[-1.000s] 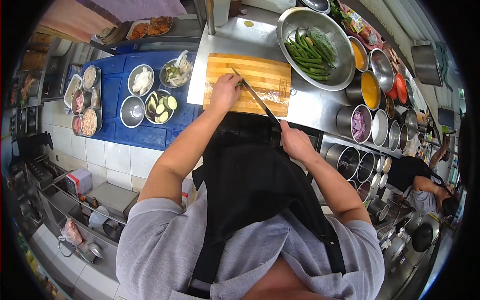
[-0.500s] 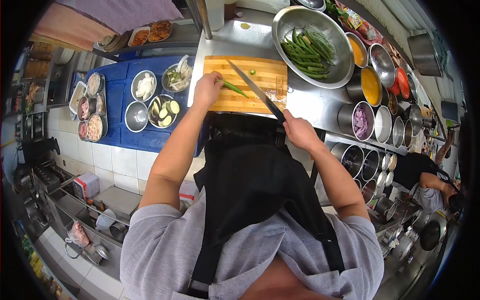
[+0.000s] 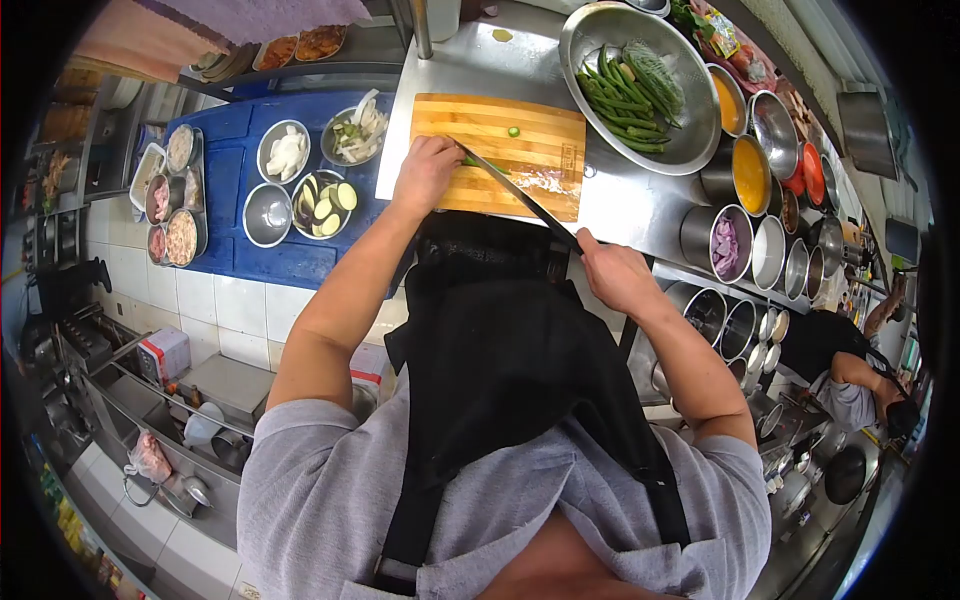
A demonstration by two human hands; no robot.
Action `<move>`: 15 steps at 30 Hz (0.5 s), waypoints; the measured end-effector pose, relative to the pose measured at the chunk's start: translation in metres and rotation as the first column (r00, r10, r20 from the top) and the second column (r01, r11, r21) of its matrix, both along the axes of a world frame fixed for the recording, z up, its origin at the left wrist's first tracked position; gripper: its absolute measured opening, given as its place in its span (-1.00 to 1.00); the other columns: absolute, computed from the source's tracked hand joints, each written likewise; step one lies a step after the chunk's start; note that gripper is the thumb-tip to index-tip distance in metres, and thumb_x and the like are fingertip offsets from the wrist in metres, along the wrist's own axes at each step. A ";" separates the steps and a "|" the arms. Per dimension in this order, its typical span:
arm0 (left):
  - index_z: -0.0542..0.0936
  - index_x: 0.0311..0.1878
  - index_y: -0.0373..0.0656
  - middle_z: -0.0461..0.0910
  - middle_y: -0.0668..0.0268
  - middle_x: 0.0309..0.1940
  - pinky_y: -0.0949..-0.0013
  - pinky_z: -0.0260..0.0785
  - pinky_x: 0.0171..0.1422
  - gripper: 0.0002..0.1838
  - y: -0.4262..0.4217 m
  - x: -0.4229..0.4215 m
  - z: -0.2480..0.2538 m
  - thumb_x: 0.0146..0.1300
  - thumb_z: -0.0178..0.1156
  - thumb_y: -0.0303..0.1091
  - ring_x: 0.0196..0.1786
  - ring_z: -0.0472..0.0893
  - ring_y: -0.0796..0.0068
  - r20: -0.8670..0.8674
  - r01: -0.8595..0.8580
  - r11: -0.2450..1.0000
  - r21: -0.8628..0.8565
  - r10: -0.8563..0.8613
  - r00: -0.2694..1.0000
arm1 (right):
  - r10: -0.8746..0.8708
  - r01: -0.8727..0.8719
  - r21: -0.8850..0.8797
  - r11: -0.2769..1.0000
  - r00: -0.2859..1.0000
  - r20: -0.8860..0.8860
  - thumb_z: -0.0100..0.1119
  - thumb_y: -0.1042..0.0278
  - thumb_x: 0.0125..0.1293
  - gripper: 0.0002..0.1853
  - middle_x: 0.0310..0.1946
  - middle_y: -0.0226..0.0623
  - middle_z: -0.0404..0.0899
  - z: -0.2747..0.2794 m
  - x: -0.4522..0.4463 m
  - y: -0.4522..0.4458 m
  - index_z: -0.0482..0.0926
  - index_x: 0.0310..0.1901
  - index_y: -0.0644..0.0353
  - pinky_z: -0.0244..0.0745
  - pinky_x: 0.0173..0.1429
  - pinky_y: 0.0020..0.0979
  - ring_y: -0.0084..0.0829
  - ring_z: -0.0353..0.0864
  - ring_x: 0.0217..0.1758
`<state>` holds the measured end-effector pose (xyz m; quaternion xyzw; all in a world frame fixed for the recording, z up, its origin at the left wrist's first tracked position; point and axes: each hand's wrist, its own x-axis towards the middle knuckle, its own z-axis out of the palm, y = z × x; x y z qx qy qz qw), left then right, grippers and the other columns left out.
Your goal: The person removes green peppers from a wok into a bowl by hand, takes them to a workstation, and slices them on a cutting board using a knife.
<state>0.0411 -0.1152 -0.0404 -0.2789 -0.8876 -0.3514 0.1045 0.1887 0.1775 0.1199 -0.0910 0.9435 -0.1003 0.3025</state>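
Observation:
On the wooden cutting board [image 3: 470, 115], my left hand [image 3: 427, 173] has its fingers closed on a slim green pod that looks like okra [image 3: 470, 162]. Most of the pod is hidden by the fingers and the blade. My right hand [image 3: 616, 272] grips the dark handle of a long kitchen knife [image 3: 528, 200]. The blade slants across the board over the pod, its tip close to my left fingers. A small green cut end [image 3: 514, 132] lies on the board beyond the knife. Wet, shiny patches show near the board's right side.
A big steel bowl [image 3: 700, 150] of green pods stands right of the board. Pots of purple onion [image 3: 725, 246] and orange liquid [image 3: 750, 175] line the right. Leftward, a blue surface [image 3: 225, 200] carries bowls, including sliced eggplant [image 3: 325, 208]. Another person [image 3: 850, 370] is far right.
The knife has come down and left onto the pod, its blade now lying over it. My left fingers have drawn closer around the pod. The view has shifted slightly.

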 end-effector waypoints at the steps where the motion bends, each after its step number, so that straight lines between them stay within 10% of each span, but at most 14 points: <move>1: 0.73 -0.15 -0.07 0.63 0.35 -0.12 0.20 0.53 0.14 -0.80 0.000 0.000 -0.001 0.12 0.40 -0.48 0.02 0.57 0.17 0.001 0.001 1.000 -0.003 -0.001 1.000 | 0.006 -0.006 -0.010 1.000 1.000 0.009 0.00 0.48 0.41 -0.76 -0.47 0.10 0.68 0.000 -0.002 0.000 0.35 0.07 0.28 0.54 -0.21 0.16 0.17 0.72 -0.32; 11: 0.69 -0.03 -0.12 0.60 0.22 -0.03 0.11 0.49 0.23 -0.70 -0.004 0.003 0.010 0.13 0.35 -0.57 0.08 0.56 0.07 0.156 -0.044 0.998 -0.050 0.051 0.986 | -0.096 0.094 -0.191 0.977 0.995 -0.002 0.03 0.38 0.50 -0.75 -0.43 0.14 0.67 -0.046 -0.003 0.014 0.34 0.12 0.22 0.50 -0.15 0.18 0.26 0.68 -0.25; 15: 0.68 -0.01 -0.15 0.60 0.17 0.00 0.08 0.48 0.25 -0.68 0.001 0.003 0.025 0.15 0.29 -0.62 0.13 0.56 0.03 0.213 -0.088 0.992 -0.092 0.106 0.971 | -0.372 0.389 -0.291 0.874 0.921 0.116 0.06 0.32 0.53 -0.74 -0.43 0.19 0.63 -0.040 0.013 0.040 0.32 0.12 0.19 0.43 -0.16 0.18 0.30 0.66 -0.24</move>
